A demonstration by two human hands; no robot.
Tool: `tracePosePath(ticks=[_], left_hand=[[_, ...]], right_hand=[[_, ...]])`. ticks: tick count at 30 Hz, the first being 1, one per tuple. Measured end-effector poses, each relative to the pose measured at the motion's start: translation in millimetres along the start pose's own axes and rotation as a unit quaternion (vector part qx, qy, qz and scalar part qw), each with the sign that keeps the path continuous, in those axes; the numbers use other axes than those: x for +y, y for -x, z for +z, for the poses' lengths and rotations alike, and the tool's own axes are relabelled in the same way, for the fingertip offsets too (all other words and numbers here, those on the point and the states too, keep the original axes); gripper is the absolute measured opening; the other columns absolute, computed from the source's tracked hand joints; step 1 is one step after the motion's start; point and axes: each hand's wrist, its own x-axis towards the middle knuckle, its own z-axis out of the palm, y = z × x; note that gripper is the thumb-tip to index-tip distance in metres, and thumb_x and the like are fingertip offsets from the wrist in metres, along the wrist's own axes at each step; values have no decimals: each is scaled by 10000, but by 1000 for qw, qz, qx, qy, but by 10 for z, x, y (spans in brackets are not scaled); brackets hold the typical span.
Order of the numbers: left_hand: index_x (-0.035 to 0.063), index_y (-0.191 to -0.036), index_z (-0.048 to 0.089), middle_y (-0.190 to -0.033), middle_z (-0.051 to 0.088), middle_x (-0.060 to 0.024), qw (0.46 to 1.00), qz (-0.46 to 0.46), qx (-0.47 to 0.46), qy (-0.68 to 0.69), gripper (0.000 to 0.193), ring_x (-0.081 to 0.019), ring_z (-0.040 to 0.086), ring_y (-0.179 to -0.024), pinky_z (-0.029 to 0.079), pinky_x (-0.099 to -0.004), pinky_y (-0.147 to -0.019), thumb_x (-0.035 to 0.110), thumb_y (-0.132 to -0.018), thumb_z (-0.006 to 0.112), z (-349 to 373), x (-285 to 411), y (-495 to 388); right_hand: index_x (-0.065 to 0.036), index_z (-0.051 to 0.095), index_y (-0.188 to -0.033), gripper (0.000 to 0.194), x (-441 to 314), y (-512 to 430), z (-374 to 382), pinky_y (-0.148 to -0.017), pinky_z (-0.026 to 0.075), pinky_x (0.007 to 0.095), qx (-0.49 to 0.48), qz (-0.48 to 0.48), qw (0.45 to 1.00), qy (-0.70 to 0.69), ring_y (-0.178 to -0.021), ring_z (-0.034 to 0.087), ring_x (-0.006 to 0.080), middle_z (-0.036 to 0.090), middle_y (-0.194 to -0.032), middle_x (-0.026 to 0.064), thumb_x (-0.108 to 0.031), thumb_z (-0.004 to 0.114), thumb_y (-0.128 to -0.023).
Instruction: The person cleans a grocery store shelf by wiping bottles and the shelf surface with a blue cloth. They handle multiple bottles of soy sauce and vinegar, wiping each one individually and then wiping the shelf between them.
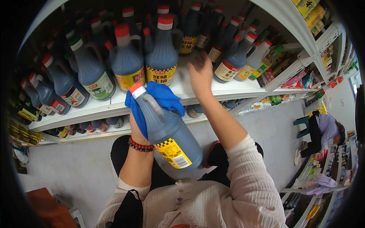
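A large plastic soy sauce bottle (176,134) with a red cap and a yellow label lies tilted across my left forearm, in front of the shelf. My left hand (136,125) grips it together with a blue cloth (159,95); bottle and cloth hide most of the fingers. My right hand (202,72) reaches over the white shelf board (185,85), fingers spread and nothing in them. It is in a gap between a yellow-labelled soy sauce bottle (162,57) on its left and a cream-labelled bottle (232,64) on its right.
More sauce bottles, such as a green-labelled one (97,77), crowd the shelf on both sides and behind. A lower shelf holds further bottles (195,111). At the right, a person (326,128) bends beside a blue stool (300,125). An orange-brown object (50,208) is at lower left.
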Motion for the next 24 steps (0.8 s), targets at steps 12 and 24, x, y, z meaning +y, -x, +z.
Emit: tracePosePath(ticks=[12, 24], left_hand=[[-6, -1272, 579, -1128, 694, -138, 946, -20, 213, -244, 519, -230, 698, -995, 572, -357, -872, 459, -1071, 471, 152, -474, 51], [-5, -1484, 378, -1320, 587, -100, 903, -53, 49, -423, 643, -213, 584, -1191, 469, -362, -1036, 288, -989, 664, 268, -1220, 429]], right_hand=[[20, 304, -1561, 976, -715, 1932, -1317, -1155, 353, 401, -286, 241, 926, -53, -1394, 445, 290, 482, -1486, 200, -306, 848, -819], [-45, 411, -1477, 645, -658, 2024, -1497, -1004, 508, 377, -50, 301, 886, -350, -1158, 620, 211, 605, -1314, 105, -191, 711, -925]])
